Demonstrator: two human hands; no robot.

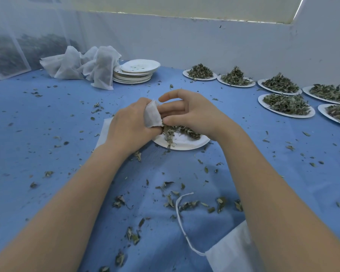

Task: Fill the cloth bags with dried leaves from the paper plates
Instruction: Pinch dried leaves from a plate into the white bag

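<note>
My left hand grips a white cloth bag by its mouth, just above a paper plate. The rest of that bag lies flat on the table beneath my left hand. A small heap of dried leaves lies on the plate. My right hand is over the plate, its thumb and fingers pinching leaves at the bag's mouth, the index finger raised. How much is inside the bag is hidden.
Several plates heaped with leaves line the right side. A stack of used plates and filled cloth bags sit at the back left. Another cloth bag with a drawstring lies near me. Loose leaves litter the blue table.
</note>
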